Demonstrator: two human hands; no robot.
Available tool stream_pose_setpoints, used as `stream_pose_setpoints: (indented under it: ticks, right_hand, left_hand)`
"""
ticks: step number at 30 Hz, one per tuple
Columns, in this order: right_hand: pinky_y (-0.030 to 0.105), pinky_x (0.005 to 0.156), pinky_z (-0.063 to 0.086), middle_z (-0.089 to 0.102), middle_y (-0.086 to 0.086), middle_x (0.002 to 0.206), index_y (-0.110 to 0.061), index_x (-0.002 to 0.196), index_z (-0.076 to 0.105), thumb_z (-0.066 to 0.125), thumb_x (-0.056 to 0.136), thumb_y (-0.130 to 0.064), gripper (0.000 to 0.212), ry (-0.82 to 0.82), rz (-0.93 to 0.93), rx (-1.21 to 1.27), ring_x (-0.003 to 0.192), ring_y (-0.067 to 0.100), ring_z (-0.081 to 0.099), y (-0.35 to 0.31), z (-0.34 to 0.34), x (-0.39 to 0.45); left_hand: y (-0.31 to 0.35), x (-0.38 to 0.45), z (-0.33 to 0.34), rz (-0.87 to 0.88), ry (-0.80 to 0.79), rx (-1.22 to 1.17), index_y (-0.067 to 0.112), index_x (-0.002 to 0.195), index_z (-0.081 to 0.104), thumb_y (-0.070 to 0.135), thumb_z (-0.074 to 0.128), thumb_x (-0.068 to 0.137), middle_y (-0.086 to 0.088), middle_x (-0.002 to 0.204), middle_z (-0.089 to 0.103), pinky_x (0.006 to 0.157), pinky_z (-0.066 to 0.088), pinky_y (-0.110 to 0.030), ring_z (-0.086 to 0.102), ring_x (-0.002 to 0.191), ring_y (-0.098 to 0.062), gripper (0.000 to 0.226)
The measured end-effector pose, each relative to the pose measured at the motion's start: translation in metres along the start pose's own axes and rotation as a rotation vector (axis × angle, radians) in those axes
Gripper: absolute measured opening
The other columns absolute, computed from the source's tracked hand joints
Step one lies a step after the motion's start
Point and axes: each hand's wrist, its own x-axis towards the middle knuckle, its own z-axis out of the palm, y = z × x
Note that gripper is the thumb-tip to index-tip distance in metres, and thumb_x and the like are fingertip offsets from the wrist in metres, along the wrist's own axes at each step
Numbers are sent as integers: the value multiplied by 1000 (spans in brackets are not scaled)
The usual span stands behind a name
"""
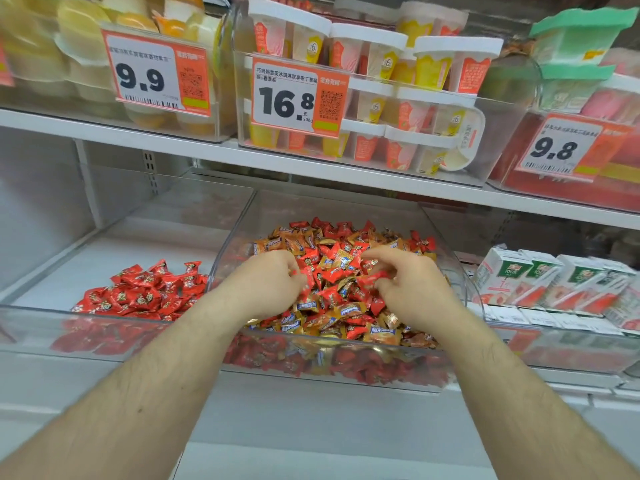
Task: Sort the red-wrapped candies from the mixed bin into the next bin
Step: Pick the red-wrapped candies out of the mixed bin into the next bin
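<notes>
A clear mixed bin (460,271) in the middle holds a heap of red and orange-gold wrapped candies (337,299). Both my hands are down in that heap. My left hand (266,282) has its fingers curled around red-wrapped candies at its fingertips. My right hand (405,282) pinches a red-wrapped candy (375,277) between thumb and fingers. To the left, the neighbouring clear bin (34,327) holds a pile of only red-wrapped candies (145,289).
A white shelf (207,150) hangs just above the bins, carrying clear boxes of pudding cups and price tags reading 9.9 (156,71), 16.8 (298,95) and 9.8 (561,147). Small drink cartons (554,278) stand in the bin to the right.
</notes>
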Motion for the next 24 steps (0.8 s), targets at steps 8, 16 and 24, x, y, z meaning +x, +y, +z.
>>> stream_pose_setpoints:
  ticks: [8,16,24]
  right_hand:
    - [29,53,54,59,21,97,7,89,66,33,83,14,34,168,606,1249,74,29,61,-12,-27,-10]
    - [27,56,37,48,-3,52,-8,61,58,63,83,-30,31,63,480,231,54,20,46,-4,-18,-1]
    - [29,60,51,62,2,72,-11,79,61,72,81,-44,34,-130,321,-316,71,21,62,0,13,0]
  left_hand:
    - [-2,-3,2,-18,42,-115,23,103,49,9,31,100,-13,81,67,47,35,-29,50,58,-20,23]
    - [17,3,22,43,31,128,26,78,62,60,60,84,8,76,63,60,44,-27,58,72,-10,35]
    - [21,11,29,35,-51,132,27,80,64,36,66,85,7,74,63,59,46,-25,57,63,-12,11]
